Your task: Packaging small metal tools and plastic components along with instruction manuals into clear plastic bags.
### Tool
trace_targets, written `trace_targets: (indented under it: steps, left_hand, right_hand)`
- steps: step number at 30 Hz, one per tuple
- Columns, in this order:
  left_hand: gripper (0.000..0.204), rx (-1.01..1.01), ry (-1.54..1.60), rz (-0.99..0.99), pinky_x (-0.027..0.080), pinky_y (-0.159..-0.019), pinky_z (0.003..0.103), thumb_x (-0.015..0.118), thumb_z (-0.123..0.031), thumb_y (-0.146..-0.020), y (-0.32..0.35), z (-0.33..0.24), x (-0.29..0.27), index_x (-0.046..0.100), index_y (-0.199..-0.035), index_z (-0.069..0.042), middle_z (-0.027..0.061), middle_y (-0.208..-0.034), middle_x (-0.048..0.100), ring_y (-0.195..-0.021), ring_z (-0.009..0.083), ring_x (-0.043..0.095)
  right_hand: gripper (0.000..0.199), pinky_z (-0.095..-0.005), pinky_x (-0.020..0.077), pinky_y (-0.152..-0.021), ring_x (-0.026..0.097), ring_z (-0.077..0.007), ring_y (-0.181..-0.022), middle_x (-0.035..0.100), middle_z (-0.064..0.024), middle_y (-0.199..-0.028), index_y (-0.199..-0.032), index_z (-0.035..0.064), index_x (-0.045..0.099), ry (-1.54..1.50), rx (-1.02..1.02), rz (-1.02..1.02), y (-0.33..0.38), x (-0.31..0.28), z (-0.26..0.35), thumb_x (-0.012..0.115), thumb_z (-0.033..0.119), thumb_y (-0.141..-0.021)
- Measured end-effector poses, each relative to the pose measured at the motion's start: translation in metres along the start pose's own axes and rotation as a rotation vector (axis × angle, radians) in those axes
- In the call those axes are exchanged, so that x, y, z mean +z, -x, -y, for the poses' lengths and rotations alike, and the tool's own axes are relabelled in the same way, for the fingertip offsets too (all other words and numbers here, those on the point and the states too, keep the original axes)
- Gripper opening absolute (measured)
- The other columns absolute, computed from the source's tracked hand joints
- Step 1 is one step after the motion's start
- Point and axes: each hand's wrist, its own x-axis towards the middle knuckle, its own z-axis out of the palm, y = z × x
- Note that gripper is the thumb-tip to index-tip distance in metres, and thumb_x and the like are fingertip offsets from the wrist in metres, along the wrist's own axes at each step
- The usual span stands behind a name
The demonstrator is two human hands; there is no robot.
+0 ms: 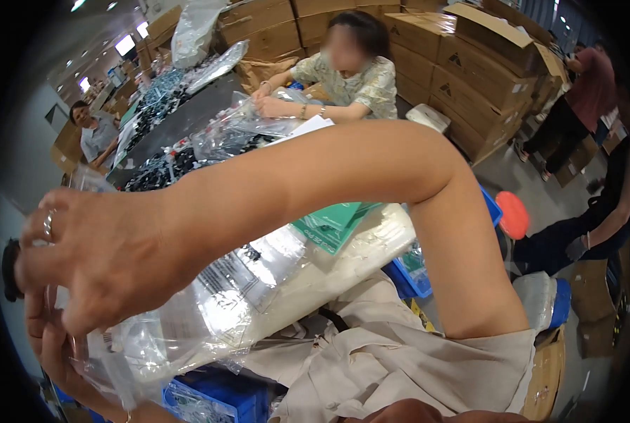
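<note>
Warehouse, hands (82, 261) gripping crinkled clear bag (209, 310)

Beyond the table (188, 120) we saw stacked cardboard boxes (463, 63), a seated person sorting clear bags (237, 127), blue bins (223, 395), and a red stool (514, 215).

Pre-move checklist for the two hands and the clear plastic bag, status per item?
1. Right hand has the clear plastic bag by its left end: ok.
2. Left hand under that same end: ok, mostly hidden.
3. Bag mouth open or sealed: cannot tell.
4. Bag contents: cannot tell, glare.
5. Small black object beside the right fingers, held or not: cannot tell.
6. Blue plastic bin below the bag: ok.
</note>
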Motion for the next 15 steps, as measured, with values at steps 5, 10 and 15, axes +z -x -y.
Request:
trace_targets:
  steps: [5,10,15]
  left_hand:
    - [0.051,0.096,0.193,0.179,0.032,-0.044,0.008,0.039,-0.004,-0.084,-0.039,-0.035,0.199,0.035,-0.133,0.009,0.0209,-0.132,0.046,-0.048,-0.0037,0.04]
    - [0.049,0.174,0.303,0.473,0.034,-0.038,0.009,0.04,-0.007,-0.09,-0.038,-0.074,0.305,0.03,-0.134,0.01,0.025,-0.123,0.052,-0.042,-0.0025,0.037]
    - [0.035,-0.002,0.23,0.65,0.04,-0.04,0.015,0.04,-0.004,-0.091,-0.039,-0.029,0.344,0.048,-0.125,0.002,0.0163,-0.11,0.062,-0.046,0.0029,0.047]
  right_hand:
    - [0.032,-0.0359,0.0508,-0.072,0.062,-0.0243,-0.09,0.067,-0.0068,-0.09,-0.11,0.0262,0.065,-0.147,0.478,0.459,-0.009,-0.1,0.034,0.063,0.028,-0.078]
    - [0.021,-0.0323,0.0482,-0.066,0.061,-0.0236,-0.07,0.064,-0.0138,-0.076,-0.086,0.0006,0.066,-0.095,1.001,0.551,-0.015,-0.198,0.074,0.063,0.018,-0.076]
    - [0.021,-0.0228,0.0408,-0.058,0.05,-0.0053,-0.063,0.057,0.0002,-0.066,-0.071,0.0015,0.058,0.093,1.534,0.381,-0.007,-0.318,0.149,0.072,0.016,-0.076]
